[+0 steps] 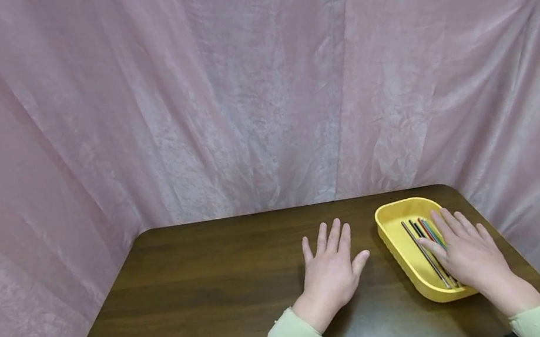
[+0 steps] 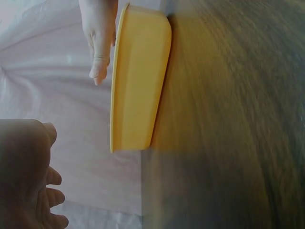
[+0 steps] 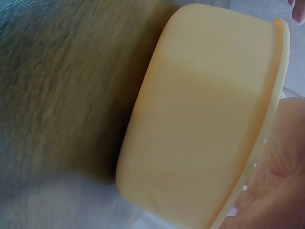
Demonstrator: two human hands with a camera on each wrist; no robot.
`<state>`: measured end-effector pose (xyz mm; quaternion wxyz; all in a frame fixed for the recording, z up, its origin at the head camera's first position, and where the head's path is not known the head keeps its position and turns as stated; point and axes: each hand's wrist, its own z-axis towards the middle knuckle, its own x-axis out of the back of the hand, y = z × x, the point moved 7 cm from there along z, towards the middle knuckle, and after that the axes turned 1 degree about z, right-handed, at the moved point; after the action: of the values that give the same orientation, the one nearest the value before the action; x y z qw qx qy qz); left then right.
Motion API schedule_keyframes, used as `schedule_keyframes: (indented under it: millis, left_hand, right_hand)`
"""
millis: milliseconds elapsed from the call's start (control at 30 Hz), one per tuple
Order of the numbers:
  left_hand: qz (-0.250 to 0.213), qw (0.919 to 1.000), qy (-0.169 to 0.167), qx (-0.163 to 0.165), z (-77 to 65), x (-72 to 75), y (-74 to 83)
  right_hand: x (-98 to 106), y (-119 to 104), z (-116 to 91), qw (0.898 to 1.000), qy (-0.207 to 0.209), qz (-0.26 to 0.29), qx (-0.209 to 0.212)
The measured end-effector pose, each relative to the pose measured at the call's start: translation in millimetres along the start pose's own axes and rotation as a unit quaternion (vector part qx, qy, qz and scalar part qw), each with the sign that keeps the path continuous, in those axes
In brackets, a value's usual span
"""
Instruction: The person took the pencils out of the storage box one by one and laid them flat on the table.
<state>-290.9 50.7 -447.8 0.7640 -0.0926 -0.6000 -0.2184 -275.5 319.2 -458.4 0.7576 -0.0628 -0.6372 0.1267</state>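
Yellow tray (image 1: 405, 248) below right hand (image 1: 471, 259), right of left hand (image 1: 329, 275); both hands empty, fingers spread.

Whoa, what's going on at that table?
A person's left hand hovers, fingers spread, above a dark brown wooden table, left of a long yellow plastic tray with rounded corners. The right hand is held over the tray's right side. Thin pencil-like sticks of different colours lie in the tray. Neither hand is gripping anything.
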Motion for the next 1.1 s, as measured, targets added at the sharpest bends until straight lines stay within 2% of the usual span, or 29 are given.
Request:
schedule_keyframes:
  millis: [233, 733, 1100]
  left_hand:
    - [-0.002, 0.9999, 0.004, -0.013, 4.0, -3.4, 13.7]
    - [0.021, 0.9996, -0.015, -0.01, 14.9, -14.3, 38.2]
    - [0.023, 0.9994, -0.018, -0.017, 16.5, -19.9, 57.1]
  right_hand:
    - [1, 10, -4, 1.0, 0.008, -0.002, -0.001]
    - [3, 31, -9, 0.999, 0.001, 0.029, -0.027]
    - [3, 36, -8, 0.999, -0.004, 0.023, -0.027]
